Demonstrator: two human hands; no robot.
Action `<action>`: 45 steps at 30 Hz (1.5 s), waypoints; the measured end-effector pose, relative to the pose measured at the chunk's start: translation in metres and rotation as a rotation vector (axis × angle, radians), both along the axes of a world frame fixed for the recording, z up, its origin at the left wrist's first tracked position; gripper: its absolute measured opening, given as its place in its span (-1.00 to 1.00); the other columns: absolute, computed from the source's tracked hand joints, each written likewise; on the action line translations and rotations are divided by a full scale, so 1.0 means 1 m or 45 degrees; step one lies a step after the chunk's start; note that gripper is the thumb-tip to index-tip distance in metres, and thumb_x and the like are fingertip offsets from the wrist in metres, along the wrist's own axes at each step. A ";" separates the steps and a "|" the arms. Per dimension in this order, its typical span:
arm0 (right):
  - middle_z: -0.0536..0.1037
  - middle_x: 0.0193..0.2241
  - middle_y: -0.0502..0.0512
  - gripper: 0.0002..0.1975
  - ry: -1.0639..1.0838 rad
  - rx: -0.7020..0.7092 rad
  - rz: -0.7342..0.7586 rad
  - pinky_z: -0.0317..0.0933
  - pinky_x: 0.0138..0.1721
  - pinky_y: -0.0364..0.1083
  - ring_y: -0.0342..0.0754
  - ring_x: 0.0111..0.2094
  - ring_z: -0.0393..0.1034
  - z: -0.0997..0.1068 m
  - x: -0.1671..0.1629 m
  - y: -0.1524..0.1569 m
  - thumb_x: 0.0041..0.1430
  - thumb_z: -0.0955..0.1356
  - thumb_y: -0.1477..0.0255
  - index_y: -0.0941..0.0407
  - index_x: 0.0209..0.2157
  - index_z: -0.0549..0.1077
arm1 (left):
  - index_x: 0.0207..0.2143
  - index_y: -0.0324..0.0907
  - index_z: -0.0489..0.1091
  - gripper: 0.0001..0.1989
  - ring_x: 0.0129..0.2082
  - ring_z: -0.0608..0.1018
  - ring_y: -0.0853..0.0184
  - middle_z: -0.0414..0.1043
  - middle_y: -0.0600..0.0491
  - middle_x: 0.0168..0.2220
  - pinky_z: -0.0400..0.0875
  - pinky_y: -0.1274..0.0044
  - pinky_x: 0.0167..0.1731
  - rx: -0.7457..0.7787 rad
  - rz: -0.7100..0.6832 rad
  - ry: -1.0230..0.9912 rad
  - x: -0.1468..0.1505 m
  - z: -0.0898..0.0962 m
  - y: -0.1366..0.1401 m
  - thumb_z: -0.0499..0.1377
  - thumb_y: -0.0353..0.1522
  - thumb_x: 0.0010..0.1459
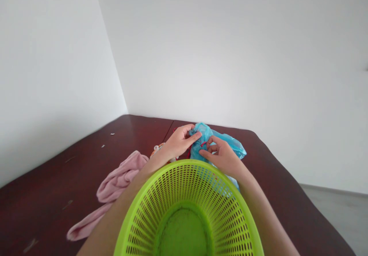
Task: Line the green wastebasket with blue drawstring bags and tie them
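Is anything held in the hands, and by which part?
Light-blue plastic bag: left fingers pinch its bunched far part; right fingers touch it, grip unclear.

1. Here's the left forearm [113, 217] at 7 o'clock, bare and smooth, broad low down, then narrowing into a slim wrist [159, 158].
2. Over at 5 o'clock, the right forearm [260, 206], just as bare, a long, clean taper.
3. Just below centre, towards 6 o'clock, the left hand [178, 142]: uncovered, slender, its thumb [194, 137] rounded at the tip.
4. And at 4 o'clock, the right hand [225, 158], bare too, with slim fingers [214, 139] and softly rounded knuckles.
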State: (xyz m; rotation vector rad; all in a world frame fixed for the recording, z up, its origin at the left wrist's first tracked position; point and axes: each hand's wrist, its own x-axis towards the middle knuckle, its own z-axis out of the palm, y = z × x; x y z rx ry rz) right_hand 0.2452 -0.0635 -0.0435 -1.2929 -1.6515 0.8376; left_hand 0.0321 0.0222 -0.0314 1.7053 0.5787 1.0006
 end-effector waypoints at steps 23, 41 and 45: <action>0.57 -0.42 0.02 -0.73 -0.068 0.232 -0.099 0.27 -0.31 0.04 0.01 -0.39 0.36 0.002 0.000 0.007 0.30 0.59 0.11 -0.03 -0.31 0.60 | 0.00 -0.09 0.56 -0.54 -0.16 0.69 0.14 0.72 -0.03 -0.12 0.60 0.35 -0.14 0.203 -0.013 0.135 -0.014 0.005 0.001 0.57 -0.01 0.32; 0.62 -0.35 0.08 -0.61 0.124 0.464 -0.205 0.36 -0.21 0.04 0.04 -0.30 0.44 0.017 -0.001 -0.001 0.42 0.55 0.02 0.01 -0.34 0.61 | -0.17 -0.06 0.70 -0.74 -0.40 0.57 0.27 0.62 0.06 -0.32 0.43 0.50 -0.44 0.419 -0.104 0.348 -0.038 0.013 0.003 0.48 -0.08 0.39; 0.57 -0.41 0.07 -0.49 0.085 0.363 -0.128 0.33 -0.20 0.05 0.04 -0.33 0.40 0.020 -0.010 -0.008 0.49 0.47 -0.06 0.02 -0.42 0.56 | -0.13 -0.04 0.74 -0.69 -0.28 0.66 0.18 0.71 -0.01 -0.23 0.59 0.44 -0.29 0.367 -0.051 0.253 -0.038 0.013 0.007 0.41 -0.02 0.47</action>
